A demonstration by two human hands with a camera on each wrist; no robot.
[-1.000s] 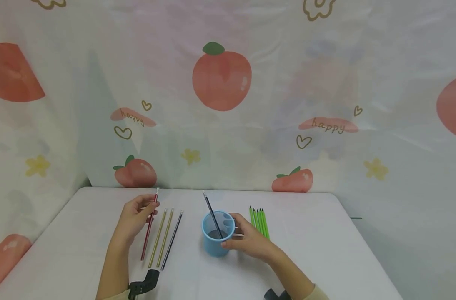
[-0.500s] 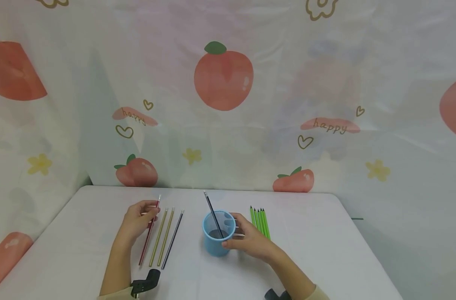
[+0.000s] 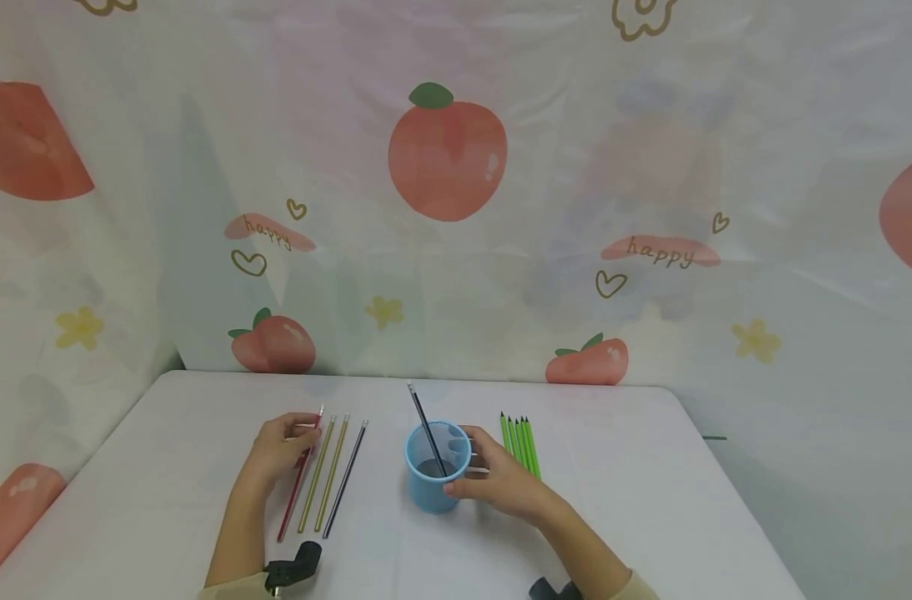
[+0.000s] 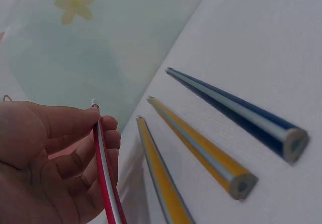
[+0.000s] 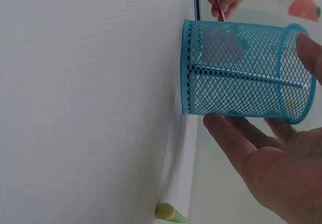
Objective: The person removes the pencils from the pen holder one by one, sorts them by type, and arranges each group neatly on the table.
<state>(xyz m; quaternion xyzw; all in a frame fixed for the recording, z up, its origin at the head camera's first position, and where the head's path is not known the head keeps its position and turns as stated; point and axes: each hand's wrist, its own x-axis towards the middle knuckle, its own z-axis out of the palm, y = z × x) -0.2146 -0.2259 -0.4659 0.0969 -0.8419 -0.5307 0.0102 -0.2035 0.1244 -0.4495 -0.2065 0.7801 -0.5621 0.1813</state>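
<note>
My left hand (image 3: 276, 450) pinches a red pencil (image 4: 104, 171) between thumb and fingers, near its white-tipped end. Its other end slants down toward me; whether it touches the table I cannot tell. Just right of it lie two yellow pencils (image 3: 317, 473) and a dark blue pencil (image 3: 346, 479), side by side. My right hand (image 3: 504, 485) holds a blue mesh pen cup (image 5: 236, 95) from the right, thumb near the rim and fingers around the far side. Inside the upright cup leans another dark pencil (image 3: 423, 425), its white-tipped end above the rim.
Several green pencils (image 3: 528, 454) lie together right of the cup, partly behind my right hand, dark points facing away. The white table (image 3: 621, 500) ends at a fruit-printed cloth backdrop (image 3: 486, 275). A black device (image 3: 294, 567) sits on my left wrist.
The left hand has come lower and toward me with the red pencil, whose white tip has dropped nearer the yellow pencils' ends. My right hand and the cup have stayed in place.
</note>
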